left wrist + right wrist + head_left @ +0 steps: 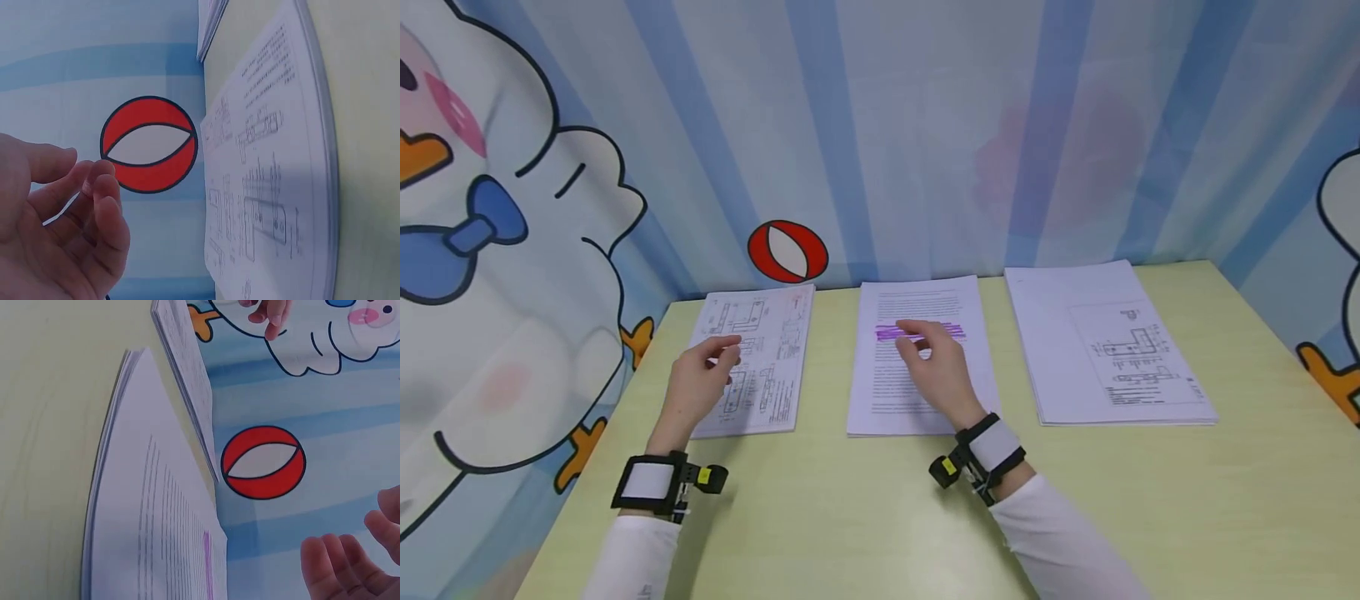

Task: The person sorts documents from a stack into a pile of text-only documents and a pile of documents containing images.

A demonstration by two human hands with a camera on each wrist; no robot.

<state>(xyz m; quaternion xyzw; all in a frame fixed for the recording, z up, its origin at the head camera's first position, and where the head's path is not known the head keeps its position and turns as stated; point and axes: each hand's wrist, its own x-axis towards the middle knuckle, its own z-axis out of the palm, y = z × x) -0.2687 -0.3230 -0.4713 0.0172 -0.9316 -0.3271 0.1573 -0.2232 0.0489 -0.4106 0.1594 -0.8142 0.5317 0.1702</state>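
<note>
My left hand (696,382) hovers above the left stack of paper (782,367), whose top sheet carries technical drawings. In the left wrist view the left hand (69,219) has loosely bent fingers with nothing between them, apart from the drawing sheets (275,156). Over the middle stack of paper (887,396), printed with lines of text and a purple highlighted band, hangs my right hand (940,371). The right wrist view shows the right hand (350,569) with relaxed fingers, holding nothing, clear of the text pages (125,506).
A third stack of paper (1052,350) with a drawing lies at the right on the pale yellow table (850,517). Behind the table's far edge hangs a blue striped curtain (925,150) with cartoon prints, among them a red and white ball (787,252).
</note>
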